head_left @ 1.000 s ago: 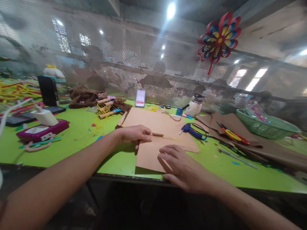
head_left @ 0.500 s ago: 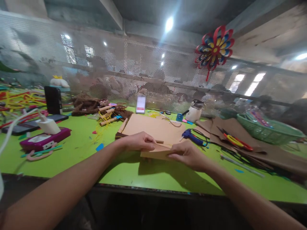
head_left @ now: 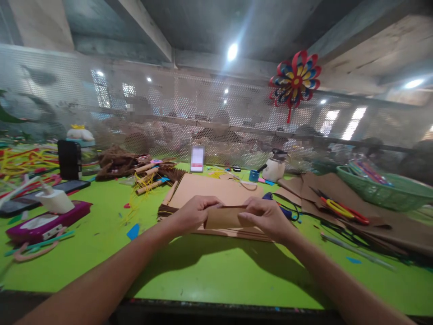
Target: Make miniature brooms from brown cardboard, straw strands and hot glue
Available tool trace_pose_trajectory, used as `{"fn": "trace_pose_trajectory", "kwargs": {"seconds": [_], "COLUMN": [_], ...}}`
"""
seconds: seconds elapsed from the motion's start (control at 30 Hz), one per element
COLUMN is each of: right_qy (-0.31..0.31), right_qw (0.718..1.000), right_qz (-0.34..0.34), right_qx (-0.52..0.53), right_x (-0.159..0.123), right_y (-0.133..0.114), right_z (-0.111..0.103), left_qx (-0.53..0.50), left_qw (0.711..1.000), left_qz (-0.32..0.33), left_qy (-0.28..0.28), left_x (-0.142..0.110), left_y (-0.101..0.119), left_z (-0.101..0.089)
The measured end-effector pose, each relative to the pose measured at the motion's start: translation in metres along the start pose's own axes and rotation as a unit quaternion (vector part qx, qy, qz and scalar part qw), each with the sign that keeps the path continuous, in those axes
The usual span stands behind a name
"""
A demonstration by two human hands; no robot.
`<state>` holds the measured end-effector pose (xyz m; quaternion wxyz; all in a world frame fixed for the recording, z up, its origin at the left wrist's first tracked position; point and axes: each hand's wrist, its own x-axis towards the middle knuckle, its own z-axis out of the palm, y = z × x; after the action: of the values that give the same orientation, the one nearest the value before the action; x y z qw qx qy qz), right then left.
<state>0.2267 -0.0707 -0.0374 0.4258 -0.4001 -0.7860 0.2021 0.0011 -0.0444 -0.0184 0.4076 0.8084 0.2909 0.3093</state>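
Note:
My left hand and my right hand pinch the two ends of a small piece of brown paper, which is bent along its length. The fingers of both hands are closed on it. Below and behind it lies a stack of larger brown paper sheets on the green table. Just beyond my right hand is a blue glue gun, partly hidden by that hand. Left of the stack are several rolled paper tubes with yellow strands.
Orange-and-yellow-handled scissors rest on brown paper at the right, before a green basket. A purple power strip with a white plug stands left. A lit phone stands upright behind the stack.
The small paper has been lifted and tilted so that its broad face shows toward me. Both hands have shifted along with it, and the camera view has tilted up.

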Motion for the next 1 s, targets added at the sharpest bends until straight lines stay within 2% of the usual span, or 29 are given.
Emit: {"fn": "trace_pose_trajectory", "kwargs": {"seconds": [0.07,0.13,0.2,0.33,0.4,0.67,1.0], "right_qy": [0.011,0.02,0.031,0.056,0.071,0.121,0.122], "right_qw": [1.0,1.0,0.999,0.998,0.997,0.991,0.992], "right_qz": [-0.01,-0.011,-0.005,0.002,0.001,0.022,0.029], "right_qx": [-0.006,-0.008,-0.015,-0.031,-0.039,-0.047,-0.031], "right_x": [-0.002,-0.003,-0.005,-0.009,-0.011,-0.015,-0.017], "right_y": [0.0,-0.002,-0.004,-0.004,-0.004,-0.008,-0.007], "right_z": [0.0,-0.001,-0.001,0.001,0.003,0.008,0.009], "left_qx": [-0.1,-0.218,-0.277,-0.173,-0.136,-0.157,-0.1], "left_qw": [0.994,0.971,0.954,0.981,0.985,0.981,0.988], "left_qz": [-0.04,-0.092,-0.113,-0.088,-0.095,-0.091,-0.067], "left_qy": [-0.004,-0.012,-0.014,0.02,0.042,0.069,0.094], "left_x": [-0.002,-0.004,-0.004,-0.003,-0.002,0.002,0.001], "left_y": [0.003,0.006,0.009,0.013,0.01,-0.002,-0.004], "left_z": [0.002,0.004,0.006,0.014,0.018,0.023,0.023]}}
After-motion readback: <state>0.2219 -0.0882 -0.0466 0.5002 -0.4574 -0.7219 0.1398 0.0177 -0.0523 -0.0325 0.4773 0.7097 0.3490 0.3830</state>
